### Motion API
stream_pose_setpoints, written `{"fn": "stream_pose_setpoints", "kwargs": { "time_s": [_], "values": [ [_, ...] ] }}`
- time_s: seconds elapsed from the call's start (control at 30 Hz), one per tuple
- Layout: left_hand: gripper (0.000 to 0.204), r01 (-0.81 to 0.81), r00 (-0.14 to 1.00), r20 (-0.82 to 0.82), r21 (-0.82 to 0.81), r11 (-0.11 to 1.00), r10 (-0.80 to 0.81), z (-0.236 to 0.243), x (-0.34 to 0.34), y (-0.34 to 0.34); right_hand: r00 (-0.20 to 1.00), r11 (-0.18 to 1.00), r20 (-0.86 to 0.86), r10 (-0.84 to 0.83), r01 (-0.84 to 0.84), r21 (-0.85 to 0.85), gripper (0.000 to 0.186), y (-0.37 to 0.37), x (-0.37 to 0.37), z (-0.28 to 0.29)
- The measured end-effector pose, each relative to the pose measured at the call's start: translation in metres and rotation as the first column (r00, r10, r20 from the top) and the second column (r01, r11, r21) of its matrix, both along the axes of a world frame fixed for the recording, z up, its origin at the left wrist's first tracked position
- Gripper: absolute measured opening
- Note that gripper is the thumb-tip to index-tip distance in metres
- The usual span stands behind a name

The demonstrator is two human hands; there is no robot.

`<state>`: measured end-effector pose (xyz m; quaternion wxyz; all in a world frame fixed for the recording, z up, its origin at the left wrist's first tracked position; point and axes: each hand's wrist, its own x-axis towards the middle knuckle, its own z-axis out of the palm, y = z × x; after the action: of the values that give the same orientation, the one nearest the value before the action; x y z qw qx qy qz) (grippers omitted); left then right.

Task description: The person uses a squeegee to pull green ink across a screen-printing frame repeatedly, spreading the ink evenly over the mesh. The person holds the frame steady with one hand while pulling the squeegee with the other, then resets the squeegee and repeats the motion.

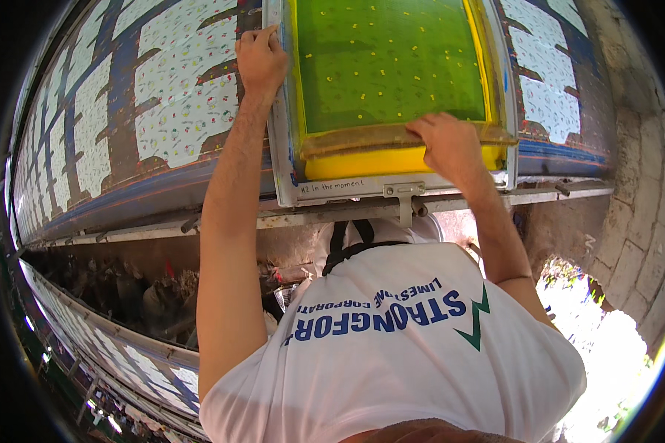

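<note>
A screen-printing frame (279,159) with pale metal edges lies on the long table in front of me. Its green mesh (391,81) carries small yellow marks. My left hand (261,62) is closed on the frame's left edge, near the far end. With closed fingers my right hand (448,148) holds a wooden squeegee (358,142), which lies across the near part of the mesh. Yellow ink (362,164) covers the strip between the squeegee and the frame's near edge. The squeegee's blade is hidden from above.
Printed white fabric pieces (177,88) lie on the table to the left, and another piece (543,74) lies to the right. A metal rail (295,219) runs along the table's near edge, with a bracket (405,198) from the frame reaching it. Another long table stands behind, at lower left.
</note>
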<state>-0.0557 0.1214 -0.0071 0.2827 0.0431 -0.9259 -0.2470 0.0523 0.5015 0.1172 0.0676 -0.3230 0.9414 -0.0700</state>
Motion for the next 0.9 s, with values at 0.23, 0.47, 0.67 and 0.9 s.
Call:
{"fn": "stream_pose_setpoints", "kwargs": {
  "time_s": [0.23,0.47,0.67,0.9],
  "values": [
    [0.027,0.015,1.0,0.02,-0.07,0.997,-0.013,-0.02,-0.025,-0.022,0.999,0.999,0.02,-0.038,0.038,-0.014,0.039,-0.018,-0.005,-0.002],
    [0.035,-0.042,0.998,0.036,-0.136,0.99,0.047,-0.024,-0.025,-0.046,0.998,0.998,0.042,0.046,-0.044,-0.038,0.023,-0.031,-0.002,-0.011],
    [0.037,-0.032,0.995,0.091,-0.131,0.991,0.044,-0.014,-0.02,-0.099,0.987,0.973,0.045,0.155,-0.145,-0.182,0.04,-0.057,0.035,-0.013],
    [0.035,-0.062,0.987,0.137,-0.164,0.984,0.085,-0.017,0.001,-0.147,0.889,0.872,0.372,0.266,-0.058,-0.485,0.051,-0.028,0.04,-0.017]
  ]
}}
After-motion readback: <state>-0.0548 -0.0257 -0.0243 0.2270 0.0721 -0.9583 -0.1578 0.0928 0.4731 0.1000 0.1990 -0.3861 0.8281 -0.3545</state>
